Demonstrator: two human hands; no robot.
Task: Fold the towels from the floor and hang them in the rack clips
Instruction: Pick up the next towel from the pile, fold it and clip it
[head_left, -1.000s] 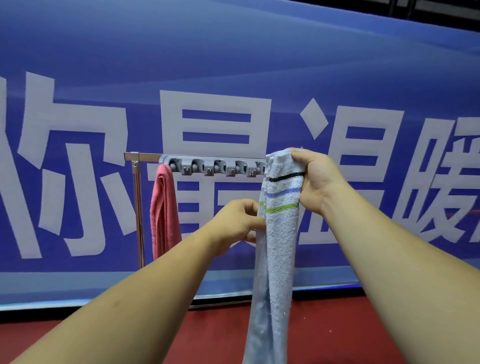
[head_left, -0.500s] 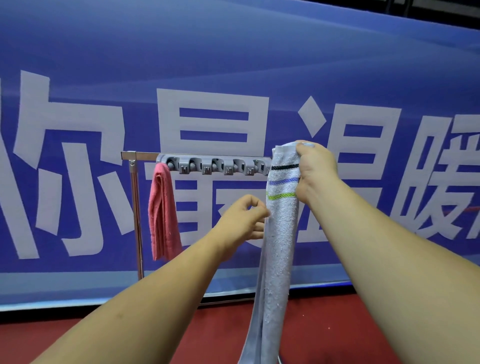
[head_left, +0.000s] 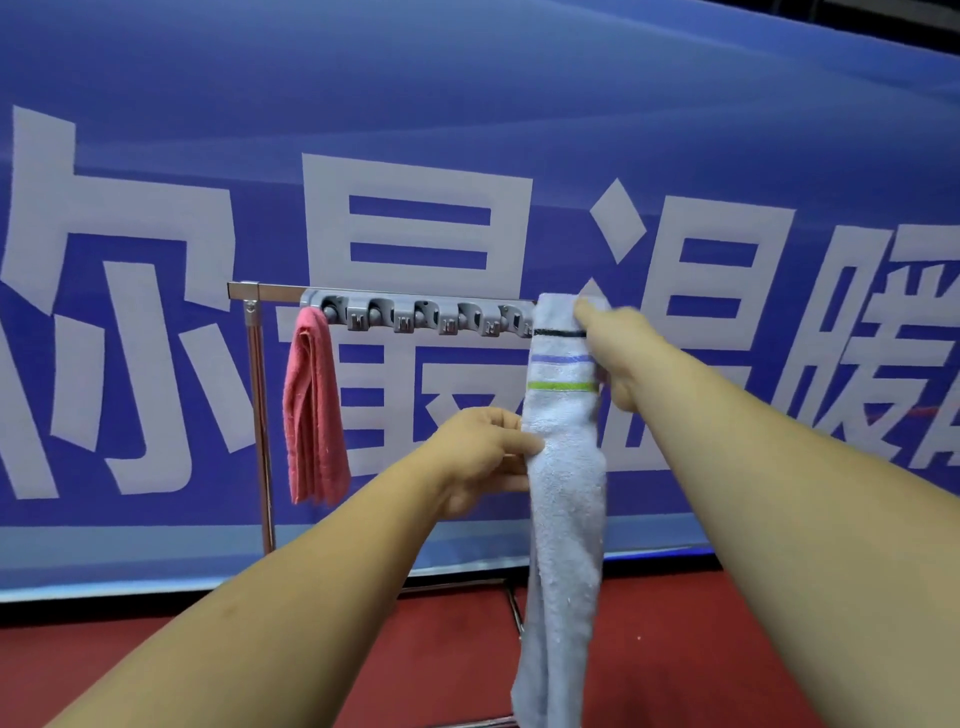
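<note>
Blue banner (head_left: 467, 104) fills the background beyond both my hands. The rack (head_left: 258, 415) stands ahead, left of my left hand. The striped towel (head_left: 566, 493), folded long, hangs between my hands down to the floor. A pink towel (head_left: 311, 410) is already clipped far left. The clip strip (head_left: 426, 317) ends beside my right hand (head_left: 618, 358), which grips the striped towel's top there. Blur prevents confirming that it is seated in the end clip. My left hand (head_left: 483, 457), apart and lower, pinches the towel's edge. Step in hand: hanging. Next requirement: press the fold home, then release.
</note>
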